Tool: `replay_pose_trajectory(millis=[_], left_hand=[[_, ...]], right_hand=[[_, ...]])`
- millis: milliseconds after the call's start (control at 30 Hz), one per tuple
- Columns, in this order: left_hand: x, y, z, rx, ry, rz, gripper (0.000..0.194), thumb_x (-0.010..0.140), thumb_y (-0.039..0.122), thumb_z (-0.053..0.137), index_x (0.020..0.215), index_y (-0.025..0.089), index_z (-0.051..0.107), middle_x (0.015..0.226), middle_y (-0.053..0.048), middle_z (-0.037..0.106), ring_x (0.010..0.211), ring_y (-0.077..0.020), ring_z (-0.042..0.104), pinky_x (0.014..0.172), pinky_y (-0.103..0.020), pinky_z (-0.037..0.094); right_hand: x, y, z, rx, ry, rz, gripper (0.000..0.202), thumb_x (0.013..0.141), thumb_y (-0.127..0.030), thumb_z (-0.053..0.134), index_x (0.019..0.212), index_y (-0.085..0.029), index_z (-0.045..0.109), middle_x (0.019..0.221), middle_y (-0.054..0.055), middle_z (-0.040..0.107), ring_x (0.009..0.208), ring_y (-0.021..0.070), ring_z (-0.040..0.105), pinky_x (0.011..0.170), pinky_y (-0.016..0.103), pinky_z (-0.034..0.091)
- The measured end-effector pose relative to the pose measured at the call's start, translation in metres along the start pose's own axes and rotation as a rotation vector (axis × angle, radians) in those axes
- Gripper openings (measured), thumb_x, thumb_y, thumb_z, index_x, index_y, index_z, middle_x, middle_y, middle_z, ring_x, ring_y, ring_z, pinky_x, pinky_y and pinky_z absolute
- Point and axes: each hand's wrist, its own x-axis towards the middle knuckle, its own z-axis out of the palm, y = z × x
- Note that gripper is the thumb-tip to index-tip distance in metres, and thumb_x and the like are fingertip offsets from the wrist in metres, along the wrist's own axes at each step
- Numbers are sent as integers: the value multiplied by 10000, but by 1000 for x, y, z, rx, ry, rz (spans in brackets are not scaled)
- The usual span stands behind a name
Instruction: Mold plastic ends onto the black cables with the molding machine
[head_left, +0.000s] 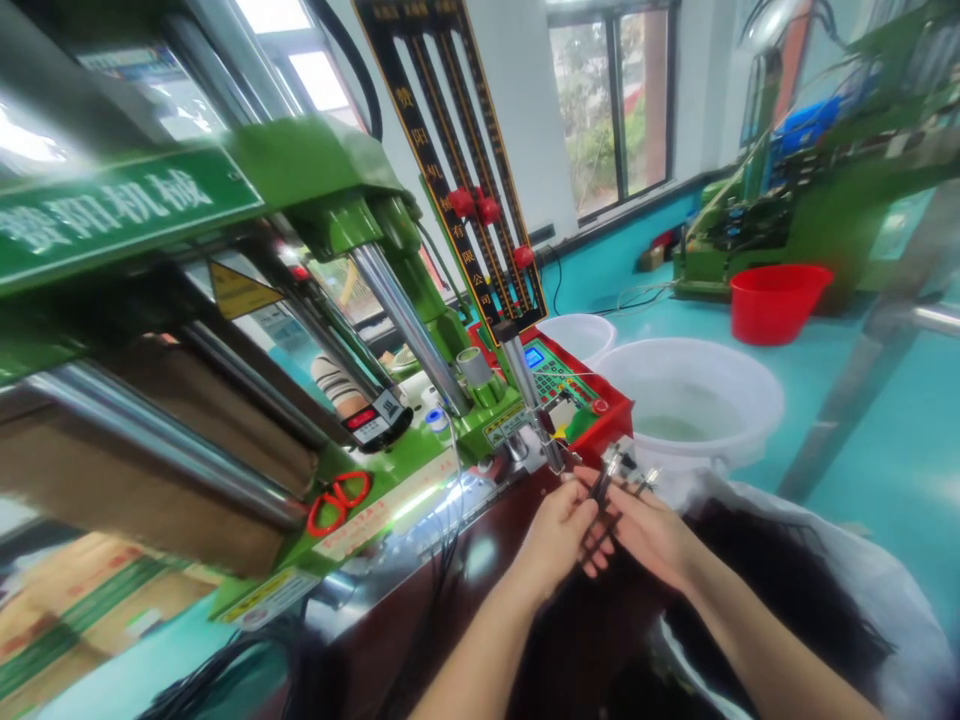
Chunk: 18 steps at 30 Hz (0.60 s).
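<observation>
In the head view, taking the pair of hands as the clock's centre, the black cables [600, 487] lie between them, their bright metal connectors [616, 462] pointing towards 1 o'clock. The left hand [553, 535] looks pinched lightly round the cables between thumb and fingers. The right hand [651, 535] has loosely extended fingers against them; how firmly it closes on them I cannot tell.

These cables should be light and bendy, with the connectors the stiff, heavier part; the jacket will probably grip well, while bare metal may slip. Best hold: just behind the connectors, to spare the joint.

Counted: connectors, at least two, blurred; cables, too tangled to number. One red-handled pair of scissors [339, 503] lies at 9 o'clock. One keypad control panel [559, 375] stands at 11, and beyond it one slotted scale board [409, 105] carries three red knobs [523, 257]. White tubs [754, 415] number two, at 12 and 1; one red bucket [780, 305] sits between 1 and 2. One white sack [911, 630] lies at 4.
</observation>
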Motion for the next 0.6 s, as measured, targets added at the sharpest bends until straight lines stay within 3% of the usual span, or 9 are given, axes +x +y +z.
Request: replay_pose_trajectory(millis=[67,133,200,267,367,433,500,600], left_hand=[[-2,0,5,-58,-32,-3,230,798,414,427,798,184,420,519,30,536,355,-84,473,301,-155,330],[-5,-2,10,-108,-30,-19,248,792,424,445,841,182,437,492,39,523,303,-67,412,265,-138,264],[-10,-7,15,-183,-14,-63,273,773,426,481,881,177,458,450,58,487,260,-45,322,248,-133,203],[-17,-14,21,-289,5,-131,286,746,423,517,867,168,476,414,71,447,244,-34,262,246,-139,171],[-29,-29,33,-415,36,-225,285,720,430,530,785,155,492,391,63,432,245,-33,259,252,-146,155],[-35,-38,41,-443,48,-241,281,705,425,538,753,151,499,396,49,451,249,-39,285,254,-150,160],[-37,-43,47,-469,61,-225,276,686,412,559,738,147,500,413,34,481,259,-47,325,260,-155,193],[-36,-45,52,-583,88,-185,317,647,413,608,752,128,519,463,12,522,306,-64,406,307,-173,291]], right_hand=[[-2,0,-2,-36,-38,83,394,878,-321,438,1264,-241,430,930,80,641,434,152,555,466,385,489],[-3,1,-3,-60,-37,138,358,883,-313,428,1232,-246,469,1036,95,622,518,168,608,505,380,513],[-1,-1,-6,-69,-9,140,327,865,-271,470,1187,-235,514,1143,97,582,823,203,632,688,371,522],[3,-6,-10,-66,39,91,327,848,-256,502,1173,-228,525,1180,89,567,1061,207,532,900,380,428],[13,-23,-16,-150,82,34,341,847,-338,499,1172,-237,523,1142,83,596,1074,217,527,993,428,322],[17,-37,-13,-351,-4,141,345,846,-377,494,1132,-196,561,1101,104,617,1029,235,558,978,446,334],[18,-48,-3,-627,-171,299,364,860,-385,467,1119,-156,581,1084,119,623,1014,243,566,956,441,361],[17,-57,17,-1043,-452,350,387,882,-350,411,1214,-185,522,1220,82,541,1147,223,462,1006,412,308]])
